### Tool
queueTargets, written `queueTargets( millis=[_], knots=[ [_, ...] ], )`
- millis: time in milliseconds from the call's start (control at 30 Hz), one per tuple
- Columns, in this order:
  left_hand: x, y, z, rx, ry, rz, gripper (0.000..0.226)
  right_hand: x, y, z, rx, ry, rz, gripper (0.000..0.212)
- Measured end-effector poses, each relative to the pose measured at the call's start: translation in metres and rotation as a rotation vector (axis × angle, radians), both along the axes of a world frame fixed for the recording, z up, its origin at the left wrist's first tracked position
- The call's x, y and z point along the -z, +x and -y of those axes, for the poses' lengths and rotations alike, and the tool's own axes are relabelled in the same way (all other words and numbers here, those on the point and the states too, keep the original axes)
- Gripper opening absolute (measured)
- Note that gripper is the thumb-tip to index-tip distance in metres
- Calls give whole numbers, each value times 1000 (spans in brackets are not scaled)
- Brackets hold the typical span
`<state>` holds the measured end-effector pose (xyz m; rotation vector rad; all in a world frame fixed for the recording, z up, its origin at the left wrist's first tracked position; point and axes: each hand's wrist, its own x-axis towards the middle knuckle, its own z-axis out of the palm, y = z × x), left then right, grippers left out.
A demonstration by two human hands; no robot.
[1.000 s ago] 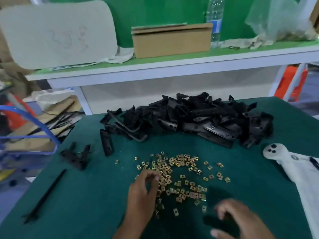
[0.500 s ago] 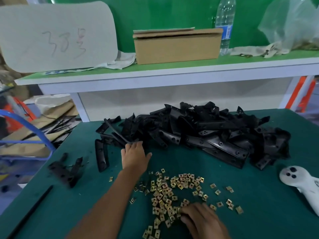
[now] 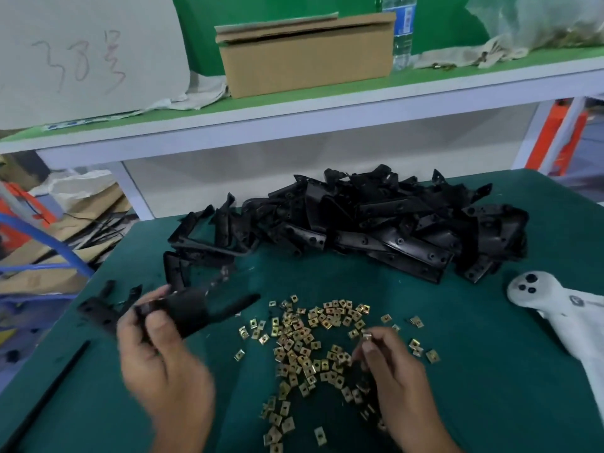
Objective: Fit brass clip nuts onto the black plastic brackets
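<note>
Green-matted counter [image 3: 490,371] under a white shelf [image 3: 294,109] — left hand [image 3: 157,354] grips a black bracket [image 3: 196,308], right hand [image 3: 392,364] pinches a brass nut [image 3: 366,336] over the scattered nuts [image 3: 304,348]; bracket pile [image 3: 376,223] beyond both hands.
</note>
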<state>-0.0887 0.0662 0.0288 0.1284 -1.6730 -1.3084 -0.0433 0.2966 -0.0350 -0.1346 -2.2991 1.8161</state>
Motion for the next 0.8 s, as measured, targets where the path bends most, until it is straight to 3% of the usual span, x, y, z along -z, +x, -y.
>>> queueTargets(
  millis=[100, 167, 233, 300, 333, 433, 500, 600, 733, 800],
  knots=[
    [-2, 29, -6, 236, 456, -52, 26, -1, 2, -2, 4, -139, 33, 34],
    [6, 36, -11, 493, 863, 117, 24, -1, 4, -5, 2, -172, 38, 36],
    [26, 42, -12, 832, 1217, 302, 20, -2, 5, -6, -33, -179, 27, 35],
    [44, 48, -19, 1321, 1547, 326, 23, -4, 5, -6, -67, -225, 25, 28],
    [48, 51, -22, 1460, 1597, 358, 28, -5, 5, -5, -76, -264, 26, 22],
    [61, 49, -27, 1545, 1367, 456, 68, -6, 1, -5, -70, -410, 38, 21],
    [63, 50, -32, 1591, 1329, 463, 78, -6, -1, -6, -68, -514, 55, 32],
    [75, 48, -36, 1425, 1075, 568, 104, -6, -2, -8, -70, -602, 81, 34],
    [80, 44, -40, 1392, 1025, 620, 89, -5, -3, -10, -106, -633, 105, 21],
    [83, 45, -43, 1370, 891, 655, 81, -4, -5, -10, -119, -675, 113, 19]
  ],
)
